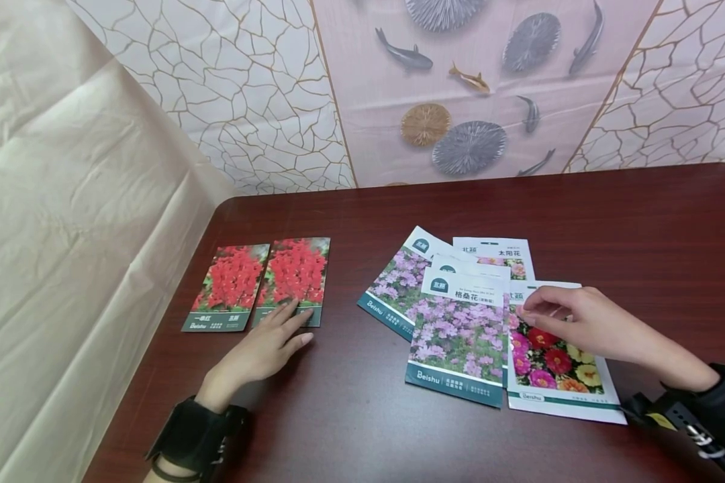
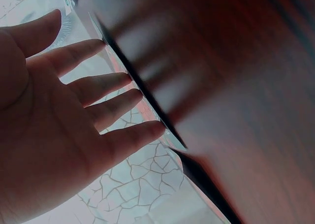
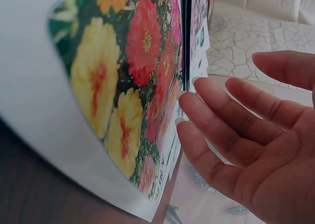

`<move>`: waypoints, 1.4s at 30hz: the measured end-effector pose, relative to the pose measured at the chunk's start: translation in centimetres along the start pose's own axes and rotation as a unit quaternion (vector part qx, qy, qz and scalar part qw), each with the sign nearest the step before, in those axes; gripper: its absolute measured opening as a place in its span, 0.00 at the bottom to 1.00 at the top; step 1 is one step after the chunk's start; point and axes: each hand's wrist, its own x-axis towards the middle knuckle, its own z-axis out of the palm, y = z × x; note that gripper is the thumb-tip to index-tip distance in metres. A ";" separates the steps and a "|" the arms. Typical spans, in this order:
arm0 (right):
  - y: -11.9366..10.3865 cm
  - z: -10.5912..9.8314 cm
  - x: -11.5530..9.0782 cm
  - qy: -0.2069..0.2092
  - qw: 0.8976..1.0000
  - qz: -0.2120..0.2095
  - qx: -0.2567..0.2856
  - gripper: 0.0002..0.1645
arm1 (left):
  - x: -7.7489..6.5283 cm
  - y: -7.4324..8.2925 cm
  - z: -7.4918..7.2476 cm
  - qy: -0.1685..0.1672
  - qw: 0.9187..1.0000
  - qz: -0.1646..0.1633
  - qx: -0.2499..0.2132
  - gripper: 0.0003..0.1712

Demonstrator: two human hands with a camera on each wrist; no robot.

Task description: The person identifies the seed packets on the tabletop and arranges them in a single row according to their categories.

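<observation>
Two flower seed packets with red blooms lie side by side on the left, a left one [image 1: 228, 278] and a right one [image 1: 297, 268]. My left hand [image 1: 260, 352] rests its spread, nearly straight fingertips on the lower part of the right one. Over a white seed packet with multicoloured flowers [image 1: 557, 376], my right hand [image 1: 589, 322] hovers or lightly touches, its fingers loosely bent and holding nothing. In the right wrist view its fingertips [image 3: 186, 98] are close to that packet's face; contact is hard to tell. A purple-flower packet [image 1: 456, 342] overlaps its left edge.
Behind these, another purple-flower packet [image 1: 387, 295] lies tilted, and a second white packet [image 1: 507, 245] is partly covered. All lie on a dark reddish wooden table [image 1: 350, 422]. A patterned cloth [image 1: 362, 94] hangs behind it, and pale fabric [image 1: 84, 268] borders the left side.
</observation>
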 end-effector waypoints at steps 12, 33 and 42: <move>0.1 0.0 0.0 0.003 1.000 -0.008 0.004 0.06 | 0.1 -0.2 0.0 0.008 1.000 -0.008 0.003 0.29; 0.1 -0.3 -0.2 0.001 0.999 0.046 0.024 0.06 | 0.8 2.1 -0.2 0.127 0.992 -0.017 -0.021 0.23; -0.1 -0.6 0.0 -0.049 0.980 0.110 0.156 0.09 | 1.4 4.0 -0.5 0.128 0.982 -0.022 -0.138 0.21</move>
